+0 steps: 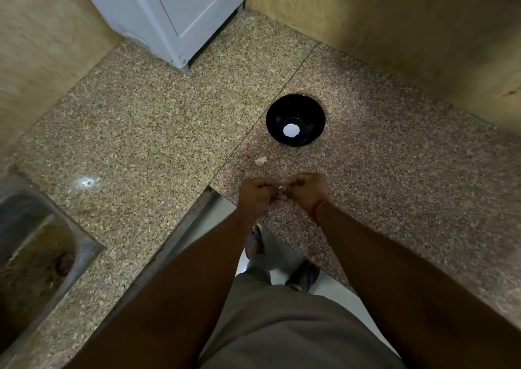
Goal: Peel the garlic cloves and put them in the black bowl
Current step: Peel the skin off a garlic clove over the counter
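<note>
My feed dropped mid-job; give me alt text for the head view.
Both hands, left and right, meet above the granite counter edge, pinching a small white garlic clove between their fingertips. Beyond them lies a scrap of peel, then the black bowl holding one white piece. A steel sink sits far left.

A single wide-angle view from the person's head looks steeply down and forward over the corner of a speckled stone desk [146, 120], near enough that both forearms run up from the bottom edge to the frame's centre. The desk fills most of the picture, walls bend along the upper edges, and the floor [284, 256] with the person's feet shows at lower centre.
</note>
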{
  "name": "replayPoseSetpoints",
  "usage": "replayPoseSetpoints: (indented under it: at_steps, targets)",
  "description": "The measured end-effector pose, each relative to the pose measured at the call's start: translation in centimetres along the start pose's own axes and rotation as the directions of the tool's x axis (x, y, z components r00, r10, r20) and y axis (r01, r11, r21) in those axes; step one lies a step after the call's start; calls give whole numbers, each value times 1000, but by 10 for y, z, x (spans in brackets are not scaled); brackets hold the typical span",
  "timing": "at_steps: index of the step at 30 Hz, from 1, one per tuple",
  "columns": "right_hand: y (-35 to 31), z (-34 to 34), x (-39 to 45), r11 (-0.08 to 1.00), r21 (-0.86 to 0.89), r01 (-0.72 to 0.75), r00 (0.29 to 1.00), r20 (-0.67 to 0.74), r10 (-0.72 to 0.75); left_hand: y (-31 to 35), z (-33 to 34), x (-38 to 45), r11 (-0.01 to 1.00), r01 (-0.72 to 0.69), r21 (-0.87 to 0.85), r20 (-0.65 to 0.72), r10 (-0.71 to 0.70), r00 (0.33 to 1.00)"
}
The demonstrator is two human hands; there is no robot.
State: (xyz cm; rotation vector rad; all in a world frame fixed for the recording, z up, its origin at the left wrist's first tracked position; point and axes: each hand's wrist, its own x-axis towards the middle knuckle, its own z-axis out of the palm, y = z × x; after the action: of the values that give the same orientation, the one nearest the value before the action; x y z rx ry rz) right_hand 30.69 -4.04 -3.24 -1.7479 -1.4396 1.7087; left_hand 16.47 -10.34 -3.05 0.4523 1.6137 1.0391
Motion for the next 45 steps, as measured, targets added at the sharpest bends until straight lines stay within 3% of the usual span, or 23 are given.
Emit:
replayPoseSetpoints:
  at_steps: [9,15,24,31,45]
  targets:
    - [-4,-9,-6,961,259,-96,994,78,78,6,-7,-2,908,-251,335,155,210,965]
    - [-11,-10,-8,964,248,-95,993,95,74,5,-9,0,740,-403,539,216,341,915]
    - [-16,-13,-13,974,214,-80,994,85,63,11,-7,-4,554,-550,625,305,475,826]
    - [-22,-13,-11,979,189,-70,997,52,62,19,-1,-7,547,-583,601,288,532,796]
    - [-21,-9,-7,969,227,-99,994,68,86,17,-4,-5,564,-550,616,258,515,817]
